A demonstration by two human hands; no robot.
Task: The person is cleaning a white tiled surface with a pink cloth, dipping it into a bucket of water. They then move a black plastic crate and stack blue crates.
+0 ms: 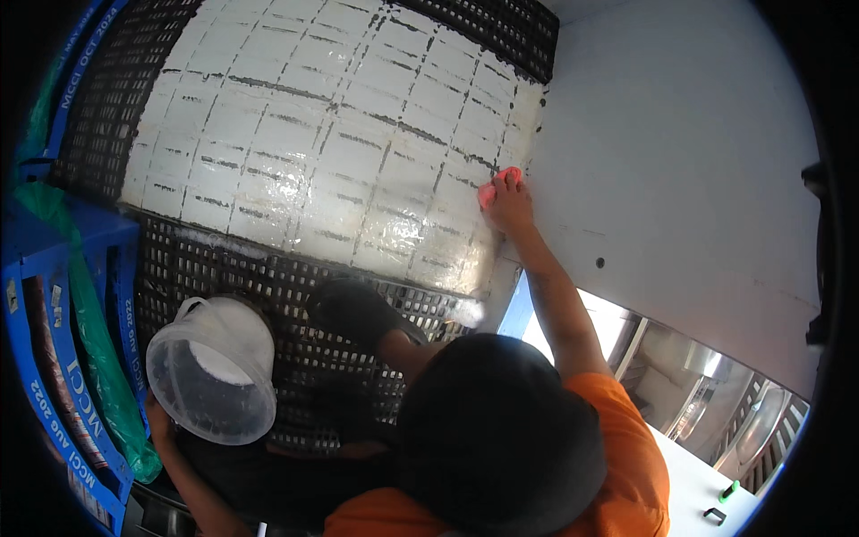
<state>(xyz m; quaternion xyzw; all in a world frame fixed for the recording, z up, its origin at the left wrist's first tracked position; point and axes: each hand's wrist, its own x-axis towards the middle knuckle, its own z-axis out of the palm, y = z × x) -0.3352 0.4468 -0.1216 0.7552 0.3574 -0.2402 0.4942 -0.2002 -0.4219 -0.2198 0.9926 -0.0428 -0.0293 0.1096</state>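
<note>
My right hand (508,201) presses a pink cloth or sponge (490,196) against the right edge of a wet white panel (302,148). A grid of broken dark marks covers this panel, and its lower half glistens. At the lower left, my left hand (160,417) lies beside the rim of a translucent plastic bucket (231,419). Its fingers are partly hidden between the bucket and a blue crate, so their grip is unclear. White, foamy-looking contents (218,362) show inside the bucket, whose handle leans against the far rim.
Black plastic lattice flooring (295,302) borders the panel, with suds (466,312) along it. Blue crates (80,235) draped with green plastic (100,349) stand left. A smooth pale wall (671,148) rises right, above an opening (607,319). A dark shoe (352,312) rests on the lattice.
</note>
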